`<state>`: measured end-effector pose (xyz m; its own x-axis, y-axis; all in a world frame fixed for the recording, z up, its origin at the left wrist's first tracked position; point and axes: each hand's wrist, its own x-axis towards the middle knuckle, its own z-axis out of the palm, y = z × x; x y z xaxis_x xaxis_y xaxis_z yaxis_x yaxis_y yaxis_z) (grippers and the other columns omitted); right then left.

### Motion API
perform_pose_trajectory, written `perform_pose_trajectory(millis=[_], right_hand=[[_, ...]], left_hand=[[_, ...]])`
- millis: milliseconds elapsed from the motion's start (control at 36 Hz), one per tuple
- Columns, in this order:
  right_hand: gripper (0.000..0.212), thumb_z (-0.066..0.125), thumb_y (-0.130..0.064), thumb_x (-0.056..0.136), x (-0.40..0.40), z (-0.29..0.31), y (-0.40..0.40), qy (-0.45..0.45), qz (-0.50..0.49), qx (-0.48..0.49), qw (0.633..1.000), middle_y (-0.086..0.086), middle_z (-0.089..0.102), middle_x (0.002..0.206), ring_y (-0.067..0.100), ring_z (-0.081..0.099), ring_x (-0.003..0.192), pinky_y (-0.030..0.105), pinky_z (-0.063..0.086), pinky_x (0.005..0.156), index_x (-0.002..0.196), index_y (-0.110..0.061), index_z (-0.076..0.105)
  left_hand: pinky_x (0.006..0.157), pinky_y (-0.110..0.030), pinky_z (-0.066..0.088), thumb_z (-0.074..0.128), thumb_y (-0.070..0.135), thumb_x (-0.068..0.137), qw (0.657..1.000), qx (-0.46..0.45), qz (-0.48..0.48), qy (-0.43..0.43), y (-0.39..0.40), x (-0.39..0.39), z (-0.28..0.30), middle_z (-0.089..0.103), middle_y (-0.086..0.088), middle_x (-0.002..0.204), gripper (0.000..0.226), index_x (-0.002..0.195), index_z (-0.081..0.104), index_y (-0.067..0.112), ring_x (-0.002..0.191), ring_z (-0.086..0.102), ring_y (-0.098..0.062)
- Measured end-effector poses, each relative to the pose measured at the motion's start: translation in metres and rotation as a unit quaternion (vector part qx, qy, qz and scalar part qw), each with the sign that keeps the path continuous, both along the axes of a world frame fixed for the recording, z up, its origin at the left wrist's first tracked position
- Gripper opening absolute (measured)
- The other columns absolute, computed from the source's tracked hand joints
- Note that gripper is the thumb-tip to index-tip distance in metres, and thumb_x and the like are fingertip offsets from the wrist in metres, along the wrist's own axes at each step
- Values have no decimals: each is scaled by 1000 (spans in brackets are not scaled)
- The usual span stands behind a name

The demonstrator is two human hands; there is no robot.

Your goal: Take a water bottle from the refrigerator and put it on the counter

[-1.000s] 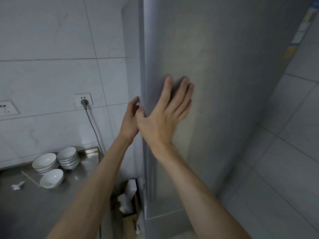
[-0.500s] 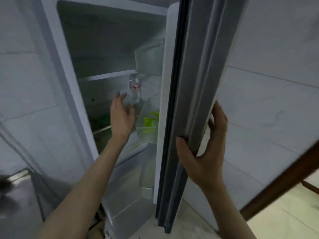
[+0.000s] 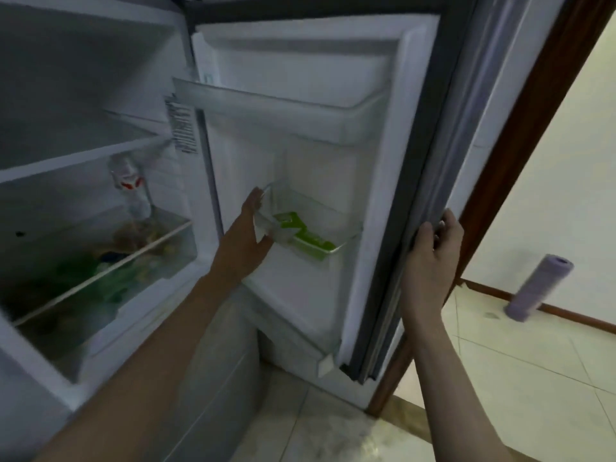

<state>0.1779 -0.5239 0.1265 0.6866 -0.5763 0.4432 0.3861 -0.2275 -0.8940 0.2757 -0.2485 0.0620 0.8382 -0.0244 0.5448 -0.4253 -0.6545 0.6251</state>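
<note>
The refrigerator stands open. A clear water bottle (image 3: pixel 130 186) with a red-and-white label stands on the glass shelf (image 3: pixel 100 271) inside, under a white shelf. My left hand (image 3: pixel 246 243) is stretched out with fingers apart, right of the bottle and apart from it, against the left end of the lower door bin (image 3: pixel 320 225). My right hand (image 3: pixel 433 258) is closed around the outer edge of the refrigerator door (image 3: pixel 416 181), holding it wide. The counter is out of view.
The lower door bin holds a green-and-white package (image 3: pixel 303 236). Green produce and bags (image 3: pixel 110 275) lie in the drawer under the glass shelf. A purple roll (image 3: pixel 540 286) leans by the wall on the tiled floor, right of a brown door frame (image 3: pixel 520 155).
The door has swung much wider with my right hand on its edge. My left hand has moved right, away from the bottle, to the door bin. The view has turned right.
</note>
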Motion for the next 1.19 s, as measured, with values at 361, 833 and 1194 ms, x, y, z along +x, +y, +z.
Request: perform_pose_trajectory(millis=[361, 833, 1194], right_hand=[[45, 65, -46, 95, 127, -3, 47, 3, -107, -625, 773, 2, 65, 51, 23, 62, 47, 27, 41, 52, 61, -17, 70], [44, 72, -26, 90, 206, -24, 108, 48, -219, -594, 773, 9, 54, 39, 23, 55, 36, 21, 28, 53, 50, -9, 63], [51, 56, -22, 95, 232, -33, 93, -37, -292, -589, 753, 7, 48, 37, 21, 45, 34, 22, 27, 52, 45, -13, 54]], left_hand=[[91, -11, 46, 70, 51, 91, 996, -85, 13, -9, -77, 63, -8, 47, 28, 136, 87, 162, 20, 40, 111, 55, 7], [97, -37, 53, 69, 30, 94, 896, -196, 393, 61, 198, 148, -26, 70, -11, 114, 40, 127, 58, 10, 108, 68, -34], [115, -41, 44, 83, 33, 82, 860, -251, 410, 173, 304, 236, -4, 43, -15, 160, 105, 163, 21, 13, 144, 49, -33]])
